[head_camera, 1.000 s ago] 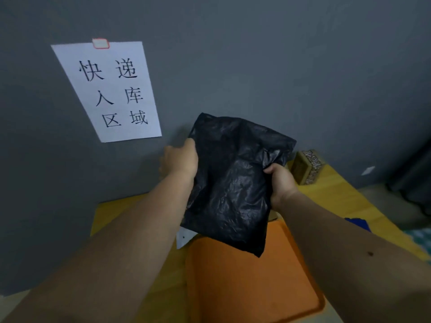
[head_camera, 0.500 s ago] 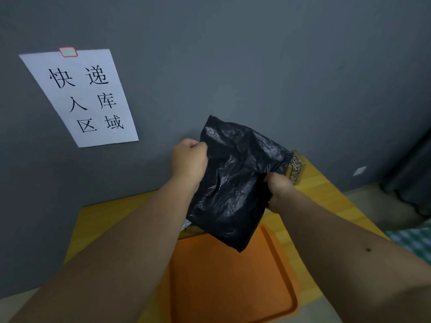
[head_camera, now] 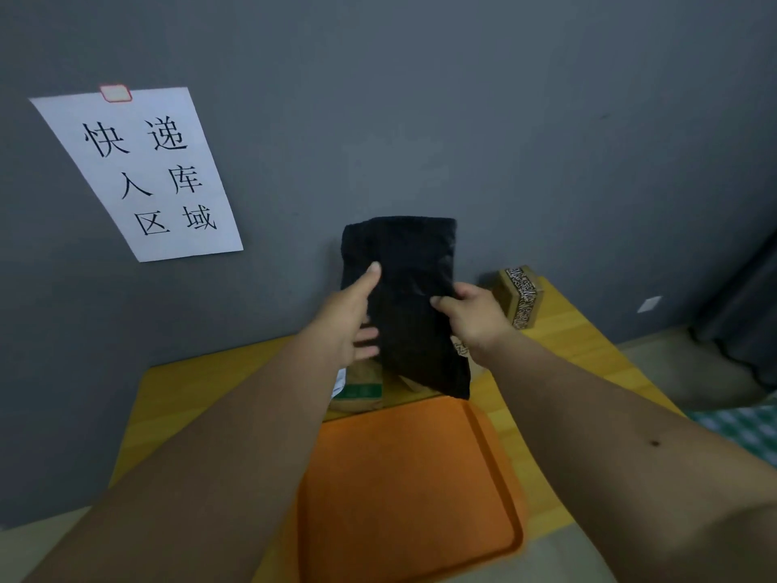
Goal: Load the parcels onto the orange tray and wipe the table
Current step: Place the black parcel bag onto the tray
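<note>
A black plastic parcel hangs upright in the air above the far edge of the orange tray. My left hand holds its left side, thumb on the front and fingers behind. My right hand grips its right edge. The tray lies on the yellow table with nothing on it. A brown paper parcel with a green label lies on the table just beyond the tray, partly hidden by my left arm and the black parcel. A small brown patterned box stands at the back right by the wall.
A grey wall rises right behind the table, with a white paper sign taped to it. A checked cloth shows at the right edge, beyond the table. A dark curtain hangs at the far right.
The black parcel has turned from tilted to upright and moved away from me toward the wall. My left hand changed from a fist on its top corner to a thumb-front hold on its side.
</note>
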